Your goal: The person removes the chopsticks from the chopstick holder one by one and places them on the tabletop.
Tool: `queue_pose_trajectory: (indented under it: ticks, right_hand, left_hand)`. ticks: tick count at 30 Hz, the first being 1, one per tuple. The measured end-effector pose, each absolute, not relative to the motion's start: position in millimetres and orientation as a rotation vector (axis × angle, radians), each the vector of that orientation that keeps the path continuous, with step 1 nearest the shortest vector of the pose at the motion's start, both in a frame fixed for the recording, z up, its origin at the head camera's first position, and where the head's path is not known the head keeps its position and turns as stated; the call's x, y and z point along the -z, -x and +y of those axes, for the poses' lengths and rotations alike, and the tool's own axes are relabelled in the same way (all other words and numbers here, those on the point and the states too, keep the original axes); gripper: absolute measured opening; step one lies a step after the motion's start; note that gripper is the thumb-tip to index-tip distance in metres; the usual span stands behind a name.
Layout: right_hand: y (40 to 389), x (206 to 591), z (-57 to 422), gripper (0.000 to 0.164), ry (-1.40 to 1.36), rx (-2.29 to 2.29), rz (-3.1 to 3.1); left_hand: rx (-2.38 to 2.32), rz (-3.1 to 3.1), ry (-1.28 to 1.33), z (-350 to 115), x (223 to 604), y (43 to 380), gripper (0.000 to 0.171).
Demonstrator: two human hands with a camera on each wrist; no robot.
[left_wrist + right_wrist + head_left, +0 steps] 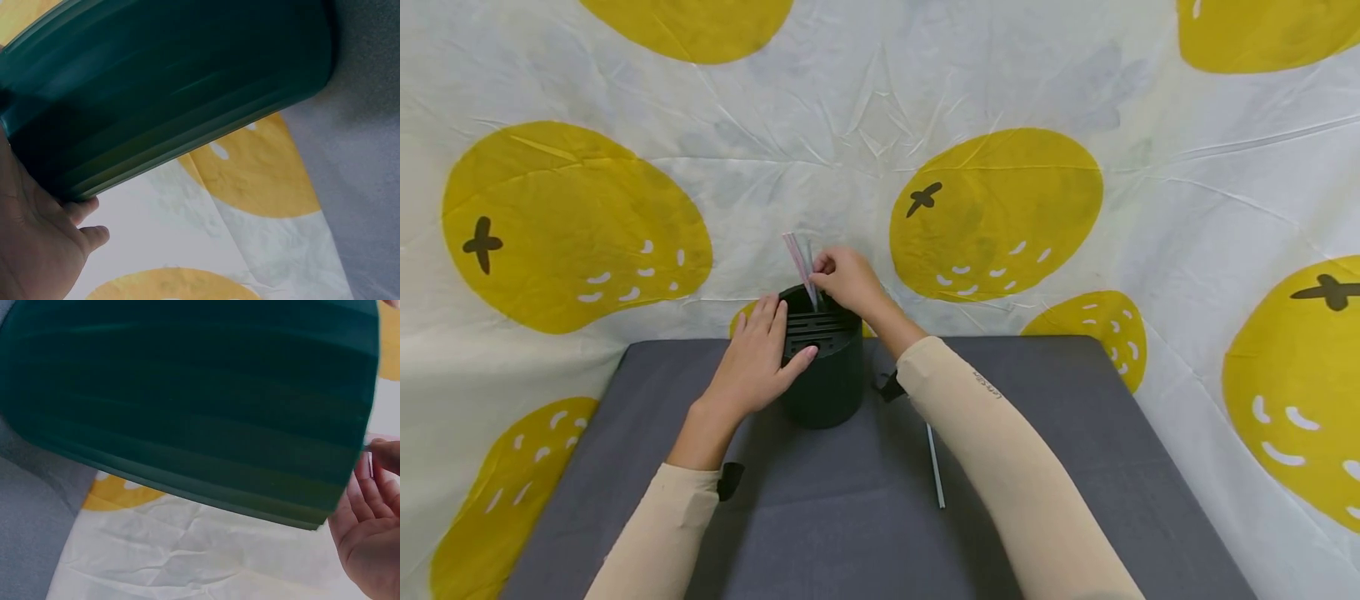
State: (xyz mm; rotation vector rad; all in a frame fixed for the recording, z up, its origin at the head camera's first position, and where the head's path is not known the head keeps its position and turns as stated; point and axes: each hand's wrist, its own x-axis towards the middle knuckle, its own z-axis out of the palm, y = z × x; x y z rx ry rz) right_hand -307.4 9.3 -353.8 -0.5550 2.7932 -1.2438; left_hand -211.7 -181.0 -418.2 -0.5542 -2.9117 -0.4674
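Note:
A dark green round holder (823,387) with a slotted black insert (816,332) stands near the back of the table. Several thin pinkish and pale straws (800,260) rise from its rear opening. My left hand (756,354) lies along the left rim, fingers fairly straight and thumb stretched across the front; in the left wrist view, its palm is beside the green wall (169,81). My right hand (850,283) is over the back right rim, its thumb and fingertips pinching a straw beside the others. The right wrist view shows those fingers (381,453) at the rim; the straw's lower end is hidden.
One more thin pale straw (936,471) lies on the grey-covered table (835,533), partly under my right forearm. Behind the table's back edge hangs a white cloth (820,108) printed with large yellow fruit.

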Motion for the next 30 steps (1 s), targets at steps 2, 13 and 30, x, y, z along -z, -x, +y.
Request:
queue_pose_trajectory:
  ticks: [2, 13, 30]
  right_hand:
    - [307, 352, 12, 0.014, 0.555, 1.308, 2.760]
    - [310, 337, 30, 0.013, 0.575, 1.601, 2.662]
    - [306, 283, 62, 0.014, 0.631, 1.985, 2.573]
  left_hand:
    - [0.470, -2.911, 0.555, -181, 418, 212, 0.096]
    - [0.475, -2.935, 0.544, -179, 417, 215, 0.097]
    - [0.444, -2.955, 0.536, -181, 415, 215, 0.096]
